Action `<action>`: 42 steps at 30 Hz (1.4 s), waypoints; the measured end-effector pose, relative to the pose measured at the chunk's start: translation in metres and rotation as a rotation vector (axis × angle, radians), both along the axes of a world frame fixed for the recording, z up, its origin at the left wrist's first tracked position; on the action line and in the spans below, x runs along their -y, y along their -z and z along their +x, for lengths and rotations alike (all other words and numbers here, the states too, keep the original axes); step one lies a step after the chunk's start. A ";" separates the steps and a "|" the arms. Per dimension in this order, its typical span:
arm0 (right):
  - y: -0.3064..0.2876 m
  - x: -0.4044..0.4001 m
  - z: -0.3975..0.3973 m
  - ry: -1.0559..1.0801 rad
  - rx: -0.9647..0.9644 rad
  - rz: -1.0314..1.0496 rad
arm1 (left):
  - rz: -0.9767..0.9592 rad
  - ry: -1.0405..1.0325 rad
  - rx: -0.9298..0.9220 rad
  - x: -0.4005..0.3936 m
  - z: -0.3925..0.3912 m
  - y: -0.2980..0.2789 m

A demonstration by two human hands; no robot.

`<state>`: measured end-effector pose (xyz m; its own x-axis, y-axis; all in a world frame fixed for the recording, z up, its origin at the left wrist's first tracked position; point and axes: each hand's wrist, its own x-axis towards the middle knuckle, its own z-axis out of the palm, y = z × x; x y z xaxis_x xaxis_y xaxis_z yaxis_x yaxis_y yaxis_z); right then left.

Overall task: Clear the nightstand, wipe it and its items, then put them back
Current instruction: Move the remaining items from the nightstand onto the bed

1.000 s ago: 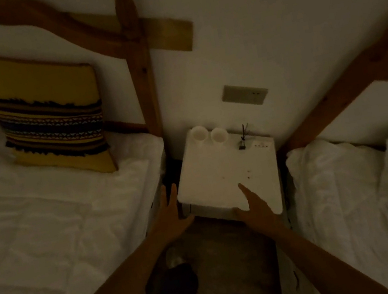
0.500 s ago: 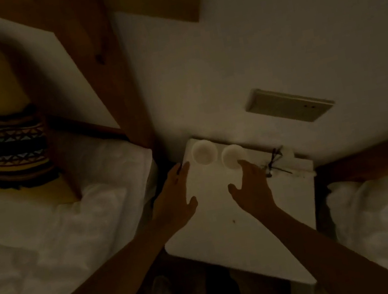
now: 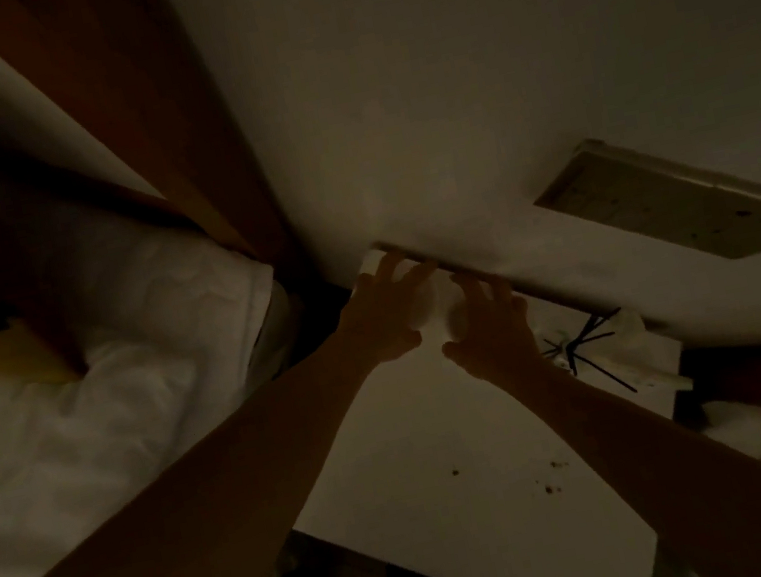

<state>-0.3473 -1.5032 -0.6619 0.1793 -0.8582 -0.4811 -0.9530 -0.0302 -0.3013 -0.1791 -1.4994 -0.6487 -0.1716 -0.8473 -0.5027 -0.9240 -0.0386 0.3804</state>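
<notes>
Two hands (image 3: 386, 320) (image 3: 491, 335) over white cups (image 3: 439, 301), nightstand (image 3: 444, 429)

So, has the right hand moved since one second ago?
Yes. The right hand went from the nightstand's front edge to its back, by the wall.

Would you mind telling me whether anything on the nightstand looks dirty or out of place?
Yes: small dark specks are scattered on the white nightstand top near its front right. A tangle of thin black sticks lies untidily at the back right corner.
</notes>
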 end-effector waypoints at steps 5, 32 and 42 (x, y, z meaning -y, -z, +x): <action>0.010 0.001 0.000 -0.048 -0.067 -0.085 | -0.012 -0.112 0.041 -0.003 -0.011 0.000; -0.058 -0.187 0.425 -0.866 0.167 -0.048 | -0.084 -1.181 0.109 -0.350 0.353 -0.043; -0.020 -0.254 0.535 -1.076 0.093 -0.058 | -0.098 -1.491 -0.073 -0.421 0.417 -0.001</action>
